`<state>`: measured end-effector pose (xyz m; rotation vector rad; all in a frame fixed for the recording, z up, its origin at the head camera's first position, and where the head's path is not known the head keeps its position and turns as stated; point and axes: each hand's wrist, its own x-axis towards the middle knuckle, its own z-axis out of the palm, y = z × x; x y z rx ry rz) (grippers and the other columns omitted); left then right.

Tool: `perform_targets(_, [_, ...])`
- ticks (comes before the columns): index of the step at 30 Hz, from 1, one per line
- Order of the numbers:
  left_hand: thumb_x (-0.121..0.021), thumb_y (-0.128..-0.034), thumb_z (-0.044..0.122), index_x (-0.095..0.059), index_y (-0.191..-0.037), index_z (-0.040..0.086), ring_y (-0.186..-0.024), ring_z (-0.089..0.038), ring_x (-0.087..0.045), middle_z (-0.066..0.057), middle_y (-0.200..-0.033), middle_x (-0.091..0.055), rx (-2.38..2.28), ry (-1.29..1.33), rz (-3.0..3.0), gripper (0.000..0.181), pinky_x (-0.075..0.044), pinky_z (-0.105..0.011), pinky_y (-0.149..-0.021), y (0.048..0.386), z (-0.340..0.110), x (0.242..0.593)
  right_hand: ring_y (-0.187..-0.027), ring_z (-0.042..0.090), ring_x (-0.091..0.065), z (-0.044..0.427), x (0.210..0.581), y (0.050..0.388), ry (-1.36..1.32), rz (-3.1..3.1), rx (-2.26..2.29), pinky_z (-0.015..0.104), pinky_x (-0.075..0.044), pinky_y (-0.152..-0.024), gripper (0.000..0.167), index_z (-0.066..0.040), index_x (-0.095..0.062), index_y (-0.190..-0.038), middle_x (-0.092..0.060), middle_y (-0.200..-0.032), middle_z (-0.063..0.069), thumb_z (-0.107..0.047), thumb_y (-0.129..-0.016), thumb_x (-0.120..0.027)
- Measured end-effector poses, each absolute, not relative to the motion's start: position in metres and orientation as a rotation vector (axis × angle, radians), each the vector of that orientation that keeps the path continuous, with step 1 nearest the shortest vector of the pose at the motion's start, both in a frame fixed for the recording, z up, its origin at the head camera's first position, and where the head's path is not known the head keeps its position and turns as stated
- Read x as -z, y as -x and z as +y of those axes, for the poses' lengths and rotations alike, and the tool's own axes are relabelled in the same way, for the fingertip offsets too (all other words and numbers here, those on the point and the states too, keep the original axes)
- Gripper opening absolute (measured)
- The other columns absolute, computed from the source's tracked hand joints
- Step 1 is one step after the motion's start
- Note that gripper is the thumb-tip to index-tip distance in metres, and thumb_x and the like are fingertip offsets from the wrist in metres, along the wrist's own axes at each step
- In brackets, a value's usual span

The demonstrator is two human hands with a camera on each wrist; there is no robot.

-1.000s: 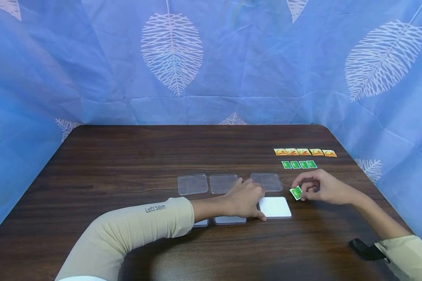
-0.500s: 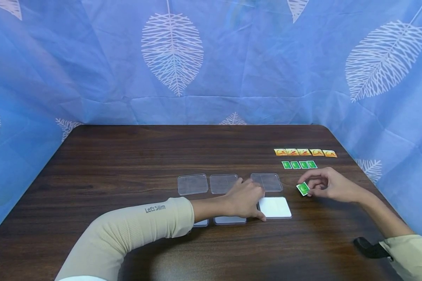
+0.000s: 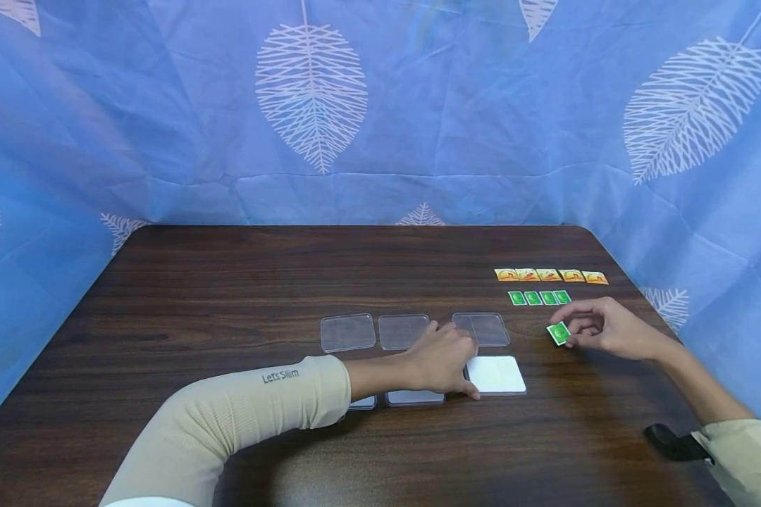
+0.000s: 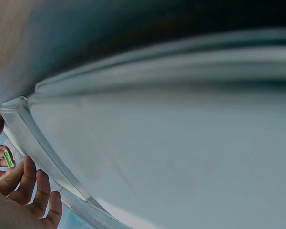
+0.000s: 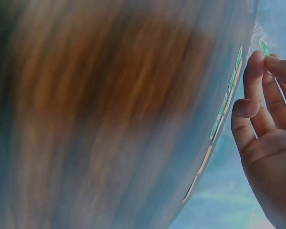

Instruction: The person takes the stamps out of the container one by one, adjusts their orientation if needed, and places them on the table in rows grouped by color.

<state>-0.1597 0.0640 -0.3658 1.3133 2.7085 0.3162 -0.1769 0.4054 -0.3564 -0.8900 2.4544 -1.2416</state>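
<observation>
My right hand (image 3: 615,329) pinches a small green card with a white border (image 3: 558,333) between thumb and fingertips, off to the right of the cases. In the right wrist view only a sliver of that green card (image 5: 265,48) shows at the fingertips. My left hand (image 3: 440,358) grips the left side of a shallow clear plastic case with a white inside (image 3: 497,374), its thumb at the near corner. In the left wrist view the fingers (image 4: 40,191) lie along the wall of the case (image 4: 38,148).
Three clear plastic lids (image 3: 347,333) lie in a row beyond the left hand. Two more white-filled cases (image 3: 415,398) are partly hidden under the left forearm. At the back right lie rows of several green cards (image 3: 532,298) and several orange cards (image 3: 548,275) on the dark wooden table (image 3: 292,274).
My right hand has moved right and slightly away from me, carrying the green card away from the white-filled case. The left hand has stayed in place.
</observation>
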Motion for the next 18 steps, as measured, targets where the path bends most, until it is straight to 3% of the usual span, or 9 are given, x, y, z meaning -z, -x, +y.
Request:
perform_targets(8, [-0.086, -0.0808, 0.053, -0.07, -0.082, 0.018, -0.08, -0.008, -0.051, 0.01, -0.079, -0.06, -0.331, -1.305, 2.703, 0.039, -0.035, -0.028, -0.074, 0.159, 0.064, 0.366, -0.071, 0.02, -0.063, 0.425, 0.359, 0.183, 0.833, 2.524, 1.211, 0.025, -0.051, -0.066, 0.038, 0.012, -0.062, -0.119, -0.067, -0.079, 0.015, 0.027, -0.086, -0.052])
perform_targets(18, [-0.085, -0.0815, 0.055, -0.071, -0.085, 0.018, -0.081, -0.008, -0.052, 0.009, -0.084, -0.063, -0.305, -1.301, 2.71, 0.039, -0.036, -0.029, -0.075, 0.159, 0.064, 0.366, -0.075, 0.017, -0.07, 0.453, 0.366, 0.196, 0.811, 2.551, 1.236, 0.026, -0.051, -0.064, 0.041, 0.01, -0.065, -0.119, -0.074, -0.083, 0.014, 0.028, -0.084, -0.053])
